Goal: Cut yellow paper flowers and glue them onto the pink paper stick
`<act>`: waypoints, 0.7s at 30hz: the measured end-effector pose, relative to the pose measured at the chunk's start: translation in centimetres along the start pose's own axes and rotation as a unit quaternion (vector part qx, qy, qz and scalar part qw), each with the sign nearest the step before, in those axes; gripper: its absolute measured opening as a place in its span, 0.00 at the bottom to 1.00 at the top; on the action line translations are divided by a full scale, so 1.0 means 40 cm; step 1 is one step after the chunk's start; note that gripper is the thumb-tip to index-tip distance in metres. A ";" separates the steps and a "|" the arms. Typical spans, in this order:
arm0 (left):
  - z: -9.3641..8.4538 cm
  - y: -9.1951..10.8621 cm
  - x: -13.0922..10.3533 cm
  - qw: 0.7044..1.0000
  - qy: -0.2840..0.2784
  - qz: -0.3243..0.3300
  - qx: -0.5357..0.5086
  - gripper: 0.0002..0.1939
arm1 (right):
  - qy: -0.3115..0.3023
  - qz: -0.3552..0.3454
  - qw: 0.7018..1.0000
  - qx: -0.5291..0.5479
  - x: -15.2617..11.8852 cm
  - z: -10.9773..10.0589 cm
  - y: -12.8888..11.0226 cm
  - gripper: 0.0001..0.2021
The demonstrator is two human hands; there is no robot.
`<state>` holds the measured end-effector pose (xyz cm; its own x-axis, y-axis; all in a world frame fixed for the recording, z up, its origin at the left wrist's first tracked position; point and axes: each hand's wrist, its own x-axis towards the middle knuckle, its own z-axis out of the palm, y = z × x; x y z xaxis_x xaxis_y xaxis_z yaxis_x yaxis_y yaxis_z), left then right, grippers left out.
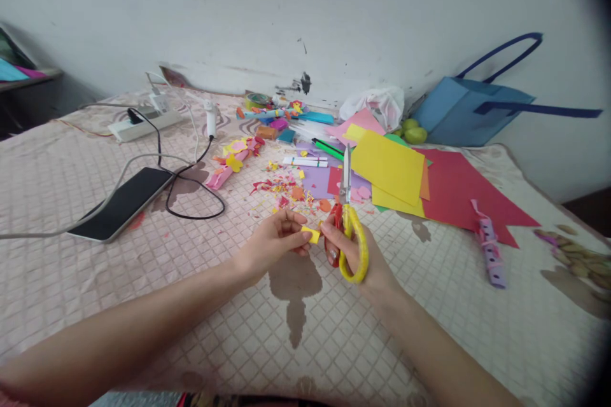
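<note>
Nearest, a patterned cloth covers the surface (191, 324), and two bare forearms reach in over it from the lower corners. The left hand (271, 240) pinches a small yellow paper piece (311, 234) between thumb and fingers, just above the cloth, near the middle of the view. Beside it, the right hand (352, 253) grasps the scissors (346, 194) by their red and yellow handles, blades pointing away from the person; its thumb and a finger come close to the paper's right end, though whether they touch it I cannot tell.

To the right lies a purple paper strip (491, 254) with dark spots, and beyond it some brown pieces (575, 254). On the left a black tablet (126, 203) lies flat with a pale cable across it.

Past the hands are scattered paper scraps (284, 187), with a pink paper roll (233, 162) to their left and two white pens (305, 161) behind. To the right, a yellow sheet (389, 165) partly overlaps a large red sheet (468, 191).

Farther back sit a white power strip (146, 126), green fruits (414, 132), a white plastic bag (375, 105) and a blue bag (470, 108), before a pale, marked wall (305, 13).
</note>
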<state>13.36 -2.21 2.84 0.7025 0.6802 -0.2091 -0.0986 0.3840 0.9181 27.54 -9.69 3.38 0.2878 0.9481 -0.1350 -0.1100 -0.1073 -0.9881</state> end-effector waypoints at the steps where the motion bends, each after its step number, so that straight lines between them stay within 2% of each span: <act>1: 0.000 -0.001 0.000 1.000 -0.001 0.002 -0.001 0.18 | 0.001 0.001 1.000 -0.003 0.001 0.000 -0.001 0.13; 11: 0.006 -0.004 -0.004 1.000 -0.003 -0.005 0.017 0.16 | 0.029 -0.035 0.997 -0.068 -0.001 0.007 -0.005 0.11; 16: 0.004 -0.011 -0.003 0.996 -0.041 -0.041 0.068 0.13 | 0.016 -0.034 0.998 -0.056 0.000 0.006 0.001 0.10; 21: 0.004 -0.006 -0.004 0.997 -0.024 -0.046 0.056 0.12 | 0.017 -0.022 1.000 -0.013 0.003 0.003 0.011 0.12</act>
<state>13.38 -2.53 2.71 0.7388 0.6128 -0.2804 0.0454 0.3699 0.9280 27.42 -9.60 2.92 0.3234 0.9417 -0.0930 -0.0712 -0.0738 -0.9947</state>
